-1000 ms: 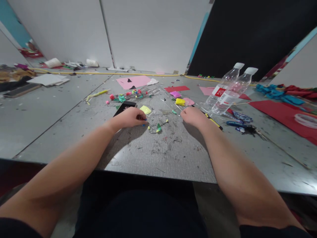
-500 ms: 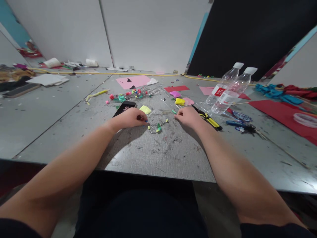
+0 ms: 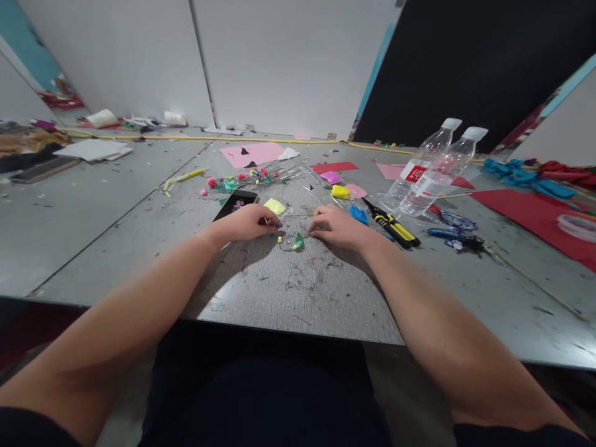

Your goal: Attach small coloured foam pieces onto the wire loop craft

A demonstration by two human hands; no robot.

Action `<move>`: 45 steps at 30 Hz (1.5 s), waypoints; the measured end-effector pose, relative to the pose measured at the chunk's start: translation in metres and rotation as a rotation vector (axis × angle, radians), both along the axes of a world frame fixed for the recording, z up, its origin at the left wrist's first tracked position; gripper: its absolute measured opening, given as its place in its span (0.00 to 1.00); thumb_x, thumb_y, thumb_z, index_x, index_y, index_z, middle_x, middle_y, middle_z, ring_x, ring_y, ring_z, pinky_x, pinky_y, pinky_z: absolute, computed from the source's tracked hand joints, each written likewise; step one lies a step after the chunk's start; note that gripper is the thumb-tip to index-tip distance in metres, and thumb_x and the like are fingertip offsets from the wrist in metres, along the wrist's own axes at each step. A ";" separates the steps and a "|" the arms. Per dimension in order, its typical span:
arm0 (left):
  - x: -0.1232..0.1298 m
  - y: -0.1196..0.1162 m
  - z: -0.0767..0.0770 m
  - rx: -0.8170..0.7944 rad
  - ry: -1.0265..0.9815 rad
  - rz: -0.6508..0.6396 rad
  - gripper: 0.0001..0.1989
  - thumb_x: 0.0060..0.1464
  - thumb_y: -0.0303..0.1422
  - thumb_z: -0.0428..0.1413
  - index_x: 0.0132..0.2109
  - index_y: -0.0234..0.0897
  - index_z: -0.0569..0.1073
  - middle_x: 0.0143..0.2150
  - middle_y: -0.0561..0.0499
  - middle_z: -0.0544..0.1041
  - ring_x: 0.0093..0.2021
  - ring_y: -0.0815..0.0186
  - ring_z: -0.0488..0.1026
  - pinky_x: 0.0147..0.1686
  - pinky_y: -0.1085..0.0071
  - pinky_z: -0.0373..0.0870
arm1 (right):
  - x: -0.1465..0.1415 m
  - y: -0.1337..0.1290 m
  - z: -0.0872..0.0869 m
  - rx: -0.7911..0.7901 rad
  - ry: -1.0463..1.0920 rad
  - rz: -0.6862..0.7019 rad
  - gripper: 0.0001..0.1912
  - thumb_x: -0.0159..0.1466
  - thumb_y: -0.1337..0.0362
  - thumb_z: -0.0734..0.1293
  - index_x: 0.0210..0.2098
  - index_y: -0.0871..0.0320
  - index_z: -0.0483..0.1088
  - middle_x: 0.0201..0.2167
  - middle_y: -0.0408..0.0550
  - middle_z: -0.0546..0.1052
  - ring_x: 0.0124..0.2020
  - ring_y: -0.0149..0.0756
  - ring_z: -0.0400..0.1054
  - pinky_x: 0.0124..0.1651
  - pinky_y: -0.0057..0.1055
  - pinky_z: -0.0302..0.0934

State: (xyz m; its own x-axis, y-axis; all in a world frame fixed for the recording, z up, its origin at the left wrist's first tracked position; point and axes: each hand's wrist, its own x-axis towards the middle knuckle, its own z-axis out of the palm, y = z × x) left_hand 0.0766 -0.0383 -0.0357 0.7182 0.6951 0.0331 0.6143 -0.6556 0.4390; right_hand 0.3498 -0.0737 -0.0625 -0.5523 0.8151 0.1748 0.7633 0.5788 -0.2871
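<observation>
A small wire ring [image 3: 291, 244] with green and yellow blobs lies on the table between my hands. My right hand [image 3: 338, 226] is closed, its fingertips pinching the wire stem on the ring's right side. To the left of the ring, my left hand [image 3: 249, 222] is closed in a pinch, with small blue bits showing at its fingertips. Just beyond the left hand are a black phone [image 3: 237, 202] and a pale yellow packet [image 3: 274, 206]. A blue packet [image 3: 358, 215] and black-and-yellow pliers [image 3: 395, 228] lie past the right hand.
Wire stems with coloured blobs [image 3: 251, 178] are bunched farther back. Two plastic bottles [image 3: 431, 177] stand at the right, near keys [image 3: 470, 243] and red sheets [image 3: 526, 217]. Yellow and pink packets, a pink sheet [image 3: 251, 153] and a yellow cord [image 3: 279, 140] lie toward the wall.
My right hand has moved left and nearer, from beside a green blob to the ring's stem, uncovering the blue packet. My left hand has barely moved.
</observation>
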 end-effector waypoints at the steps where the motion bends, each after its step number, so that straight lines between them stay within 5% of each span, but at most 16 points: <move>1: 0.000 0.000 0.000 -0.008 -0.001 0.001 0.17 0.59 0.38 0.58 0.49 0.35 0.83 0.44 0.42 0.83 0.42 0.61 0.76 0.44 0.66 0.69 | 0.000 0.001 0.000 -0.007 0.000 0.019 0.04 0.67 0.67 0.70 0.35 0.54 0.79 0.41 0.51 0.76 0.49 0.45 0.69 0.57 0.44 0.62; 13: -0.005 0.001 0.000 -0.284 -0.146 0.017 0.19 0.59 0.36 0.59 0.55 0.36 0.82 0.38 0.45 0.85 0.36 0.65 0.78 0.38 0.70 0.70 | -0.006 -0.011 0.010 -0.093 0.172 -0.132 0.07 0.67 0.67 0.65 0.36 0.51 0.74 0.43 0.50 0.80 0.46 0.43 0.71 0.53 0.39 0.64; 20: -0.005 0.000 -0.001 -0.429 -0.248 0.042 0.18 0.59 0.34 0.59 0.54 0.37 0.82 0.40 0.46 0.84 0.38 0.66 0.78 0.43 0.68 0.73 | -0.005 -0.009 0.008 -0.063 0.215 -0.114 0.06 0.67 0.66 0.65 0.36 0.53 0.75 0.42 0.51 0.81 0.43 0.42 0.72 0.49 0.38 0.64; 31: -0.004 -0.005 0.006 -0.369 -0.257 0.135 0.14 0.60 0.36 0.59 0.48 0.33 0.83 0.35 0.45 0.83 0.34 0.66 0.77 0.39 0.68 0.72 | -0.008 -0.012 0.012 -0.083 0.178 -0.168 0.06 0.67 0.66 0.66 0.37 0.52 0.76 0.43 0.51 0.81 0.43 0.42 0.72 0.49 0.38 0.64; 45: -0.006 -0.001 0.000 -0.341 -0.270 0.059 0.16 0.58 0.35 0.62 0.51 0.37 0.84 0.40 0.45 0.86 0.39 0.65 0.80 0.44 0.68 0.75 | -0.009 -0.012 0.012 -0.098 0.225 -0.164 0.07 0.66 0.66 0.65 0.37 0.54 0.77 0.42 0.51 0.82 0.42 0.42 0.73 0.47 0.37 0.64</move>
State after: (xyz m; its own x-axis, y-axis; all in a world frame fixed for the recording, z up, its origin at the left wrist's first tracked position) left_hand 0.0704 -0.0393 -0.0355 0.6738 0.7386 -0.0241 0.4801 -0.4127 0.7741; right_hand 0.3412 -0.0862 -0.0503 -0.3683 0.9093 0.1937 0.7553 0.4141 -0.5080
